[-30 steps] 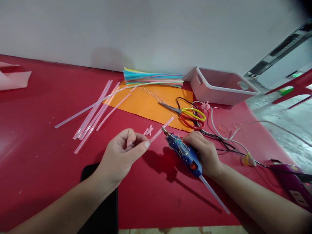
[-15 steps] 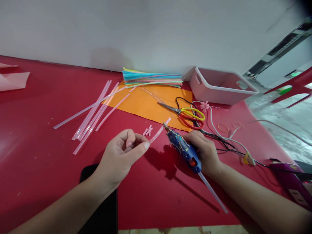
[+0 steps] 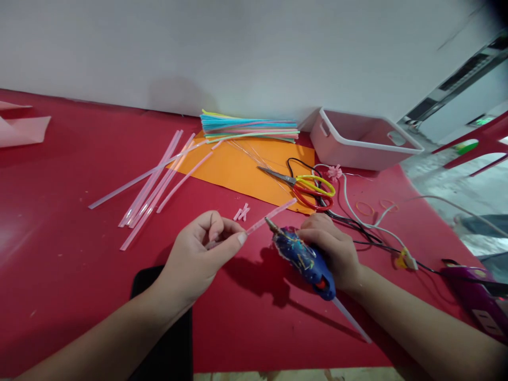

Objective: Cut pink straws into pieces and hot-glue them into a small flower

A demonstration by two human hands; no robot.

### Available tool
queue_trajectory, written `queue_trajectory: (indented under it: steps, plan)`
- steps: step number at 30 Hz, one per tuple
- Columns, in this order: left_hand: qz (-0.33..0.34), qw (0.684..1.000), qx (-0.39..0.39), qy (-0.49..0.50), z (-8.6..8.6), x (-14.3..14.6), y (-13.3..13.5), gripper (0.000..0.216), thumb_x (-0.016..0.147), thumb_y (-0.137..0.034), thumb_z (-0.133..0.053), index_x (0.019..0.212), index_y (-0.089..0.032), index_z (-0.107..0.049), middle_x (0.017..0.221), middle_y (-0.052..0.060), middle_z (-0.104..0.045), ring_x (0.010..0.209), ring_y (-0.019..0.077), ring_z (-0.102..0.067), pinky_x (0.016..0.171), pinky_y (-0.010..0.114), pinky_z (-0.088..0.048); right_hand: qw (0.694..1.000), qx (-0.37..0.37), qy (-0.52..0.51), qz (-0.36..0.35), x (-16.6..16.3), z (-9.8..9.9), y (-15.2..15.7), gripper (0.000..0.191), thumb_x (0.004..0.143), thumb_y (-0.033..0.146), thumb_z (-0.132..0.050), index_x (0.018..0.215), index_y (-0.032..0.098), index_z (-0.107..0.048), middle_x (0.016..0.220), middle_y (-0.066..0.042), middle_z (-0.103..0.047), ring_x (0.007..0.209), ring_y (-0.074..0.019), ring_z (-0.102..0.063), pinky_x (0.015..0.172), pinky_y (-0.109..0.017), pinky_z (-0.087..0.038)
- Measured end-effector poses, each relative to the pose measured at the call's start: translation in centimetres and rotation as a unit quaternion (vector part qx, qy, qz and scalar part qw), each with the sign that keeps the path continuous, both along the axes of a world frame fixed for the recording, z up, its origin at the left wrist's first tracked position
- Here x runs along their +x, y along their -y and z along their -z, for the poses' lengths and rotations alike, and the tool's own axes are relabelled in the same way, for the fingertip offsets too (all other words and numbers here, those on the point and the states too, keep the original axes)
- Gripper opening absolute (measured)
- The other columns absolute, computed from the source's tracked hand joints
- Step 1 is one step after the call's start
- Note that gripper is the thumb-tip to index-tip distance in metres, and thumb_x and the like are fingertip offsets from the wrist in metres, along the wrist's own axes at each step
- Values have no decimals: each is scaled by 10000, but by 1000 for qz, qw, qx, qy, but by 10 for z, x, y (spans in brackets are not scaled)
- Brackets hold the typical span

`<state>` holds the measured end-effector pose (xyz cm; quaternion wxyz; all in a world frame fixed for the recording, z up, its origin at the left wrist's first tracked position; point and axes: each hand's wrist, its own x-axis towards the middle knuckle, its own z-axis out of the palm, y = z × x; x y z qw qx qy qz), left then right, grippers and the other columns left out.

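My left hand (image 3: 198, 254) pinches a short pink straw piece (image 3: 270, 216) between thumb and fingers, its free end pointing up and right. My right hand (image 3: 331, 248) is wrapped round a blue hot glue gun (image 3: 304, 256) with a clear glue stick (image 3: 351, 320) sticking out of its back. The gun's metal nozzle touches the straw piece near its middle. Both hands hover just above the red table (image 3: 59, 238).
Loose pink straws (image 3: 154, 182) lie at the left, tiny pink cuttings (image 3: 242, 212) by the orange paper (image 3: 238, 166). Coloured straws (image 3: 248, 127), yellow-red scissors (image 3: 305, 185), white bin (image 3: 361, 140), cables (image 3: 365, 222), rubber bands (image 3: 364, 208), a purple power strip (image 3: 476, 296), a black phone (image 3: 166, 344).
The glue gun has tipped flatter and shifted slightly toward me. The straw piece has swung so that its free end points farther right; the nozzle now meets it nearer the middle.
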<state>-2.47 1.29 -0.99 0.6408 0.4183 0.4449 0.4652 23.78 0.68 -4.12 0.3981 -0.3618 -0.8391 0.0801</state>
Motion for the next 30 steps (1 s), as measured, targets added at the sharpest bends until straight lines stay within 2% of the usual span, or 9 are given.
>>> queue_trajectory:
  steps: [6,30]
  plan:
    - [4,1000,8,-11,3,1,-1,421,826,-131,-739,657,-211,-362,801,-26,-715,702,91,-561,633,221,-415,998,10,47,-37,-1,1,-2,100,968,238,-588,1041,217,-654,783,-43,-661,717,-189,-576,689,-357,-432]
    - [-4,1000,4,-3,3,0,0,422,810,-117,-744,651,-212,-365,796,-32,-701,720,92,-588,682,221,-463,998,-3,51,39,-3,1,-3,92,947,216,-573,914,213,-658,719,-28,-649,658,-173,-549,653,-338,-427]
